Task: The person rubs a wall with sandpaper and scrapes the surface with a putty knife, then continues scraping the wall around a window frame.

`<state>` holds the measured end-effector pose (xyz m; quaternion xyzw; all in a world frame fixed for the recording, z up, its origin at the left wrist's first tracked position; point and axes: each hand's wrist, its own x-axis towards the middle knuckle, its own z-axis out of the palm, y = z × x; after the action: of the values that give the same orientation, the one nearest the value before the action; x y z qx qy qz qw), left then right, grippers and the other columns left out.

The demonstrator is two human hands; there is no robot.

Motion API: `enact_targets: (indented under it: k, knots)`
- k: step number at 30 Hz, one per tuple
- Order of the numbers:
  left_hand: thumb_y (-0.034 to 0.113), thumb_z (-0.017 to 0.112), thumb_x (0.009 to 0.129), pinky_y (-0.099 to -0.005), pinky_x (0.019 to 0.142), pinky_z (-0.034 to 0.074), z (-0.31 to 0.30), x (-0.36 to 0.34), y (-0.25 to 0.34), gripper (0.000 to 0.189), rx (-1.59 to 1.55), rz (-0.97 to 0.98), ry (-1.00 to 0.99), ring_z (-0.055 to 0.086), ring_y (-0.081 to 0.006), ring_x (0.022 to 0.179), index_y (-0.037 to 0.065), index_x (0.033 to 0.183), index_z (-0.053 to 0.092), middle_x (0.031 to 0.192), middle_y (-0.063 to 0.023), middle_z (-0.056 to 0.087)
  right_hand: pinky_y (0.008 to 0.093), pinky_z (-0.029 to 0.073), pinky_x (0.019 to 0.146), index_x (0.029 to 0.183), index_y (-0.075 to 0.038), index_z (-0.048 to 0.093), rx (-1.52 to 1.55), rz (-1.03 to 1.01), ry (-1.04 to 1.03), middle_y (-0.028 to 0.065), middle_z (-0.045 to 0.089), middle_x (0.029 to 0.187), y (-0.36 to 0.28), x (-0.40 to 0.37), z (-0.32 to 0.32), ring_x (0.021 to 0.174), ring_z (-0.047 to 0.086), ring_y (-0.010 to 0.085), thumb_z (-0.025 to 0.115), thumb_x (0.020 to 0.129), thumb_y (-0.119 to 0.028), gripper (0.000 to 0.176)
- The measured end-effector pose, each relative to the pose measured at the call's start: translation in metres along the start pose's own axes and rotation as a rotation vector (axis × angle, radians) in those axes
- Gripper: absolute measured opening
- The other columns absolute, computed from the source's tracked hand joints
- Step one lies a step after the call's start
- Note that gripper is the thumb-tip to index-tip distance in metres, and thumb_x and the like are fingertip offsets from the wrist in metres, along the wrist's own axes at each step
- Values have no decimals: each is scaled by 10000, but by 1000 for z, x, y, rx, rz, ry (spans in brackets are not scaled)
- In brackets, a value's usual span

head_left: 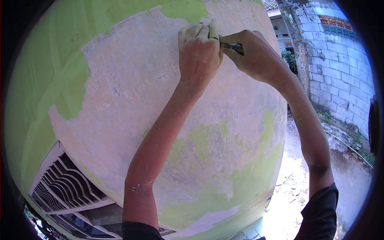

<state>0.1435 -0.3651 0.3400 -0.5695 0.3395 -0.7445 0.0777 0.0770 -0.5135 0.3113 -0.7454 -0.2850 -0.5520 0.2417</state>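
Note:
Both of my hands are raised against a wall (132,76) whose green paint (60,40) has come away over a wide pale patch. My right hand (256,54) is closed around what looks like a scraper (234,47), of which only a short dark, shiny part shows. Close beside it, my left hand (200,50) is closed at the scraper's other end, with fingers bent towards the wall. The blade is hidden behind the left hand. Pale dust specks dot my left forearm.
A window with a white wavy grille (68,184) sits low on the left. On the right, beyond the wall's edge, stand a white block wall (336,60) and a rough pillar (298,40). Bright rubble-strewn ground (292,188) and a thin pipe (348,147) lie below.

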Motion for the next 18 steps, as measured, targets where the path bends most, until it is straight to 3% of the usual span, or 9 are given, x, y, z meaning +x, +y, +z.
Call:
enact_targets:
  k: [5, 7, 9, 11, 12, 14, 16, 18]
  knots:
    - [140, 762, 753, -420, 970, 425, -4, 8, -1, 414, 34, -23, -19, 636, -258, 1065, 79, 1148, 654, 1044, -96, 695, 442, 498, 665, 991, 1, 715, -1, 15, 12, 279, 636, 758, -3, 9, -1, 636, 628, 384, 544, 826, -11, 238]
    - [102, 759, 748, -419, 988, 420, -10, 8, 5, 402, 17, -96, -148, 638, -259, 1055, 85, 1136, 656, 1039, -99, 694, 447, 499, 663, 965, 12, 710, -1, 50, -23, 277, 635, 751, -5, 5, -2, 633, 625, 384, 542, 824, -6, 220]
    - [81, 754, 747, -414, 985, 431, 2, 1, -3, 399, 10, -35, -22, 638, -266, 1046, 80, 1132, 653, 1033, -103, 692, 456, 489, 653, 940, 22, 705, 32, -113, 67, 278, 621, 726, 2, 1, 5, 597, 588, 390, 537, 823, -7, 206]
    - [61, 749, 746, -409, 983, 442, 6, -1, -2, 396, -7, 22, 75, 638, -272, 1038, 75, 1129, 650, 1026, -106, 690, 460, 491, 655, 920, 25, 704, -9, -23, 27, 280, 616, 717, 2, 9, 7, 611, 589, 401, 535, 823, -7, 197]
    - [47, 745, 744, -400, 952, 471, 2, 4, -1, 407, 16, -8, 15, 638, -277, 1029, 73, 1138, 645, 1025, -109, 688, 464, 492, 656, 899, 27, 703, -45, 66, -17, 283, 611, 709, 2, 12, 8, 625, 591, 413, 534, 822, -7, 189]
    - [33, 741, 742, -392, 922, 500, -6, 9, 3, 418, 42, -42, -41, 639, -282, 1020, 71, 1146, 641, 1023, -112, 687, 465, 495, 659, 865, 43, 694, -4, -3, 7, 285, 612, 703, 1, 12, 0, 639, 608, 416, 537, 815, -9, 173]
    - [31, 708, 756, -341, 845, 542, -14, 6, 7, 249, 10, -73, -108, 658, -266, 986, -5, 1000, 671, 944, -130, 670, 465, 496, 647, 857, 54, 685, -21, -29, -21, 288, 608, 689, -7, 8, -7, 634, 626, 406, 541, 817, -18, 166]
    - [21, 703, 756, -336, 820, 553, -9, 7, -2, 223, 31, -34, -47, 662, -266, 964, -4, 974, 669, 920, -130, 665, 465, 497, 649, 863, 55, 686, -47, -80, 64, 287, 612, 693, 4, 14, 10, 632, 628, 402, 541, 820, -22, 170]
